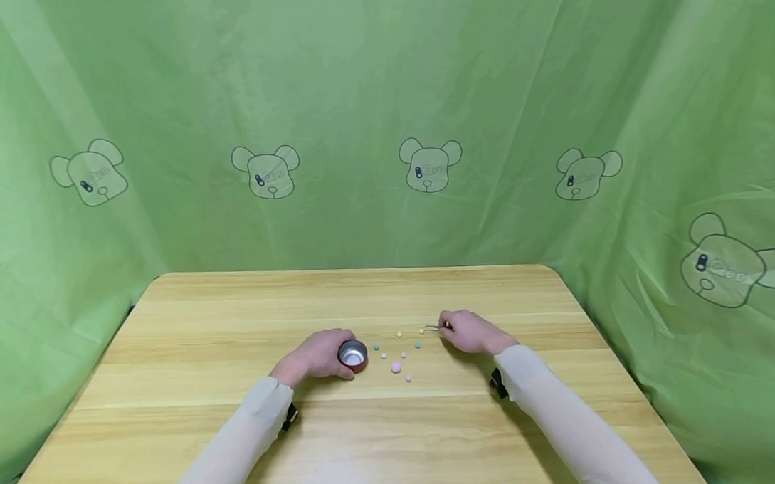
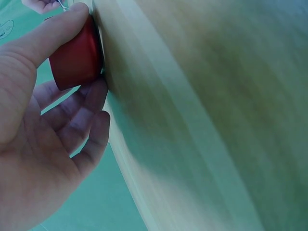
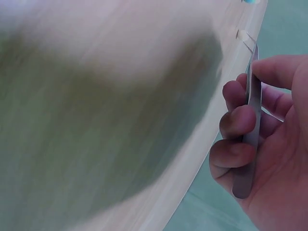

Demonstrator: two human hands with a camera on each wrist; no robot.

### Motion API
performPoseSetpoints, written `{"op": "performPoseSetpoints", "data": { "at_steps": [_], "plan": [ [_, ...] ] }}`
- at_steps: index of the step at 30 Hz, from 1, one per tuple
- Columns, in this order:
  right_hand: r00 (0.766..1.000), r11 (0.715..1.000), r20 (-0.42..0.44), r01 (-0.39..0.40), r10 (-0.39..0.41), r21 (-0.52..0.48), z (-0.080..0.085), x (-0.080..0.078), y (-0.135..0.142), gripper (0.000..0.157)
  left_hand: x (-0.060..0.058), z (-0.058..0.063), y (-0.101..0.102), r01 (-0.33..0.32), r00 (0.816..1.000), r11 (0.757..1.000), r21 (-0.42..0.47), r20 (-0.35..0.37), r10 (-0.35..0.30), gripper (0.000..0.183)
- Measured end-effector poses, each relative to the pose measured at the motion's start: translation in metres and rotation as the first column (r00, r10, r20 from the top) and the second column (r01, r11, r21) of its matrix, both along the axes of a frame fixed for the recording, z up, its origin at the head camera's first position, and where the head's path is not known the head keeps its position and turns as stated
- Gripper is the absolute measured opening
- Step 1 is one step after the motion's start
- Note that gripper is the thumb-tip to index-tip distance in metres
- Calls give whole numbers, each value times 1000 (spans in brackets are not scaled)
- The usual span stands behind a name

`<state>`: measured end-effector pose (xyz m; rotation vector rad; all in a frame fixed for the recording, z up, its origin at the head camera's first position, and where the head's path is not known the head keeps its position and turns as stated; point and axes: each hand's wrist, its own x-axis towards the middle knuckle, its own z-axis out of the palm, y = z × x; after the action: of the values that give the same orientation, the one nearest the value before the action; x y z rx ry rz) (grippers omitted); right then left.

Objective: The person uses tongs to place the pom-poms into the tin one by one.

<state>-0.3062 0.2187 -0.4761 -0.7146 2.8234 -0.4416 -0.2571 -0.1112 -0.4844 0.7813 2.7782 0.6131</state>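
On the tabletop (image 1: pixel 395 448), your left fingers (image 2: pixel 98 94) hold the red cup (image 1: pixel 353 356) beside scattered balls (image 1: pixel 395 368); your right fingers (image 3: pixel 240 120) grip tweezers (image 3: pixel 246 180), tips at a yellow ball (image 1: pixel 421 331): centre it, then squeeze lightly.

From my head, a camera looks forward and down across the table (image 1: pixel 394 441) to the green curtain (image 1: pixel 344 94) beyond. Close in, with the table slanting, my left wrist view faces my left hand (image 2: pixel 41 144) and the red container (image 2: pixel 77 60), my right wrist view my right hand (image 3: pixel 279 159) and the tweezers (image 3: pixel 244 180); the head view shares all four, smaller.
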Motion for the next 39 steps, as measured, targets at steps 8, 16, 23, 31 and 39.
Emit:
{"op": "performPoseSetpoints", "data": {
  "at_steps": [8, 16, 23, 31, 39],
  "plan": [
    [1000, 1000, 7, 6, -7, 10, 1, 0, -2, 10, -1, -1, -1, 4, 1000, 1000, 2, 1, -4, 52],
    [1000, 1000, 7, 13, -13, 12, 0, 0, -4, 10, -1, 2, -1, 6, 1000, 1000, 14, -3, -6, 52],
    [1000, 1000, 19, -1, 1, 1, 0, 0, -5, 11, -1, 1, -2, 3, 1000, 1000, 20, 5, -3, 51],
    [999, 999, 2, -43, 43, -10, 1, 0, -3, 11, -1, 1, -2, 0, 1000, 1000, 15, 4, 0, 52],
    [993, 993, -38, -112, 110, -43, 5, 7, -6, 11, -1, -1, -2, 6, 1000, 1000, 18, -1, -6, 52]
  ]
}}
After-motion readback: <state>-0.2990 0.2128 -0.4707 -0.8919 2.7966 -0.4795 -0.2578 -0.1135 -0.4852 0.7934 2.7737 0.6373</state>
